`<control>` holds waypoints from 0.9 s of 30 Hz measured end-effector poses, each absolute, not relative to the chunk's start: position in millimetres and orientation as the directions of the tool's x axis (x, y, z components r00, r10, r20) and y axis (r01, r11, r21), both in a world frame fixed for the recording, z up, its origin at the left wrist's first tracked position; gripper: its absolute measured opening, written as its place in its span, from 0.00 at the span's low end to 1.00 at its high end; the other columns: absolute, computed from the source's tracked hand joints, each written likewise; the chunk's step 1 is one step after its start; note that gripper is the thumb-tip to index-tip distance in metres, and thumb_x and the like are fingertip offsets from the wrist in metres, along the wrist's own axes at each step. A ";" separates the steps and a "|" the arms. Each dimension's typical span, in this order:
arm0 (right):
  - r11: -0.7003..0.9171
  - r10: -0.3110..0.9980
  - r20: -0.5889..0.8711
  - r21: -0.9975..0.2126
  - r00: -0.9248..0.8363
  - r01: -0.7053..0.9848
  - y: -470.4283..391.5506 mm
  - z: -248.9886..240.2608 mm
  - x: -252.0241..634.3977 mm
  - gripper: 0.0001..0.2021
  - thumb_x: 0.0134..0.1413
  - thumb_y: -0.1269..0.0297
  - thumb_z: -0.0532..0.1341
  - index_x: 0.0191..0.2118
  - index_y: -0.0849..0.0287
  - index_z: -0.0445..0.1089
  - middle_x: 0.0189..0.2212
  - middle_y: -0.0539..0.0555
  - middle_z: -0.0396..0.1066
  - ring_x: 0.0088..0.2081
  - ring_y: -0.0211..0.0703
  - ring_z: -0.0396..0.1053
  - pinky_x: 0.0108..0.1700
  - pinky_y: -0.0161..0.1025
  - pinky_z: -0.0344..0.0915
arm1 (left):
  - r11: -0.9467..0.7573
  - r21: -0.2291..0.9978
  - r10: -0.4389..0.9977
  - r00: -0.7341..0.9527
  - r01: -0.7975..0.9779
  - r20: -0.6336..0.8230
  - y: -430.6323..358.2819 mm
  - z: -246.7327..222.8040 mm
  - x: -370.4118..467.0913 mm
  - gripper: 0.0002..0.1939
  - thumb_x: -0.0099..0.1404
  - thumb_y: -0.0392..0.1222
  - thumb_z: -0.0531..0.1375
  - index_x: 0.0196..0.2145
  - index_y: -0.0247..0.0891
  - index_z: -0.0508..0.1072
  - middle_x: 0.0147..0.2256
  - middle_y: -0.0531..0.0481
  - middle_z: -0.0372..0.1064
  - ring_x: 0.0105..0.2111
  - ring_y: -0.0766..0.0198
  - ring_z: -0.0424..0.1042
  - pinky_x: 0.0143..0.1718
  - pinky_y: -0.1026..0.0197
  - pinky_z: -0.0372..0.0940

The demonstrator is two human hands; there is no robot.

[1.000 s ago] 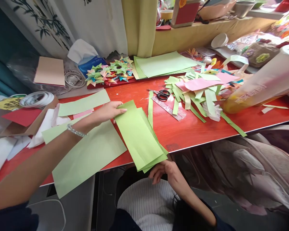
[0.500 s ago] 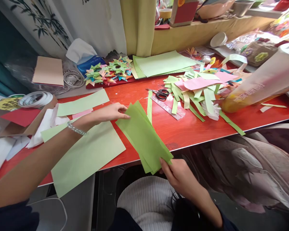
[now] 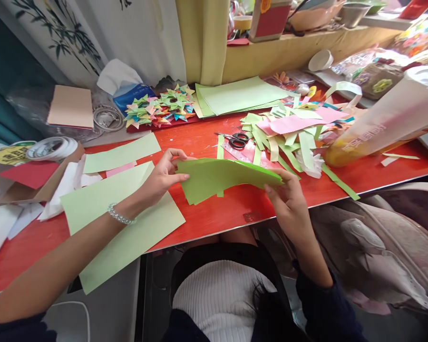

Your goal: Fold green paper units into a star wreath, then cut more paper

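Note:
Between my two hands a small stack of green paper sheets [image 3: 223, 178] is held up above the red table [image 3: 214, 216], bowed slightly along its length. My left hand [image 3: 167, 171] pinches the stack's left end between thumb and fingers. At the right end my right hand [image 3: 288, 194] grips it, thumb on the near side. Under my left forearm lies a larger pale green sheet [image 3: 135, 242], hanging over the table's front edge. Behind the stack are black-handled scissors [image 3: 238, 140] and a narrow green strip [image 3: 220, 148], partly covered by the stack.
Cut paper strips [image 3: 296, 137] pile up at the right beside a tall translucent container [image 3: 381, 118]. Folded paper stars [image 3: 160, 104] and pale green sheets [image 3: 242, 95] lie along the back. At the left stands a box with tape rolls [image 3: 52, 148].
The green stack has turned from a slant to nearly level. My right hand has risen from below the table edge to over the table, and my left hand still holds the other end.

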State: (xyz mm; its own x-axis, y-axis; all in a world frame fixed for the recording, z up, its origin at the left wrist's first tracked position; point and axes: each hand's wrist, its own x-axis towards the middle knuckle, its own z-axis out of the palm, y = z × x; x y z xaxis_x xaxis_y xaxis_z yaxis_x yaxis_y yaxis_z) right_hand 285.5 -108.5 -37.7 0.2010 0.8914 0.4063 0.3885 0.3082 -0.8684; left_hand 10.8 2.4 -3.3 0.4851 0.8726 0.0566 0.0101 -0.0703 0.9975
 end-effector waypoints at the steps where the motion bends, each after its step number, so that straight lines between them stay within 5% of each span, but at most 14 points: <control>1: 0.313 0.904 0.386 -0.890 0.185 0.331 -107.3 -40.7 284.5 0.14 0.62 0.67 0.57 0.53 0.50 0.62 0.49 0.53 0.70 0.53 0.44 0.69 0.54 0.45 0.68 | -0.090 0.996 0.863 0.500 0.006 0.076 1.2 -5.7 11.1 0.18 0.59 0.34 0.65 0.43 0.45 0.61 0.40 0.52 0.71 0.39 0.64 0.73 0.37 0.63 0.71; 5: 0.337 0.884 0.404 -0.899 0.234 0.279 -106.8 -43.3 282.4 0.08 0.62 0.67 0.56 0.47 0.51 0.65 0.44 0.53 0.71 0.50 0.45 0.70 0.55 0.47 0.68 | -0.305 0.952 0.807 0.542 0.040 0.236 -3.8 -5.5 14.1 0.21 0.63 0.35 0.61 0.50 0.50 0.59 0.47 0.51 0.69 0.44 0.62 0.72 0.40 0.60 0.72; 9: 0.361 0.861 0.431 -0.892 0.270 0.272 -103.5 -42.6 287.0 0.17 0.59 0.63 0.61 0.53 0.49 0.62 0.52 0.55 0.65 0.56 0.48 0.66 0.58 0.49 0.65 | -0.555 0.807 0.738 0.567 0.201 0.366 -8.6 2.3 15.5 0.24 0.64 0.36 0.60 0.56 0.53 0.60 0.56 0.49 0.61 0.54 0.58 0.65 0.47 0.56 0.70; 18: 0.307 0.906 0.384 -0.885 0.176 0.351 -94.3 -48.8 300.5 0.15 0.63 0.63 0.56 0.55 0.49 0.61 0.53 0.54 0.66 0.55 0.43 0.66 0.58 0.45 0.64 | -0.829 0.410 0.544 0.720 0.381 0.431 -5.7 6.7 18.8 0.20 0.69 0.33 0.55 0.56 0.46 0.65 0.52 0.46 0.64 0.54 0.61 0.65 0.55 0.57 0.64; 21: 0.255 0.913 0.361 -0.868 0.189 0.427 -90.3 -46.4 303.3 0.12 0.64 0.62 0.54 0.52 0.52 0.64 0.49 0.54 0.69 0.52 0.46 0.67 0.56 0.48 0.64 | -0.806 0.453 0.567 0.715 0.380 0.410 -6.9 9.7 21.1 0.20 0.70 0.31 0.52 0.55 0.48 0.67 0.53 0.48 0.65 0.55 0.62 0.65 0.54 0.58 0.65; 27: 0.229 0.838 0.430 -0.836 0.337 0.499 -89.3 -43.1 305.4 0.11 0.62 0.56 0.56 0.44 0.55 0.69 0.34 0.53 0.71 0.38 0.48 0.70 0.42 0.47 0.68 | -0.337 0.933 0.891 0.364 0.126 0.273 -24.0 0.7 29.0 0.27 0.63 0.40 0.63 0.57 0.55 0.61 0.58 0.50 0.63 0.46 0.60 0.73 0.43 0.57 0.72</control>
State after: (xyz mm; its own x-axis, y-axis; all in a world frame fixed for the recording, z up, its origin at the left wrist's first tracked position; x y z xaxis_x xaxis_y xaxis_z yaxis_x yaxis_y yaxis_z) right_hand 305.4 -89.3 -43.1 0.3366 0.8375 0.4305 0.4993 0.2289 -0.8357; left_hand 29.0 -24.0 0.7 0.3640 0.8906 0.2726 0.1265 -0.3372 0.9329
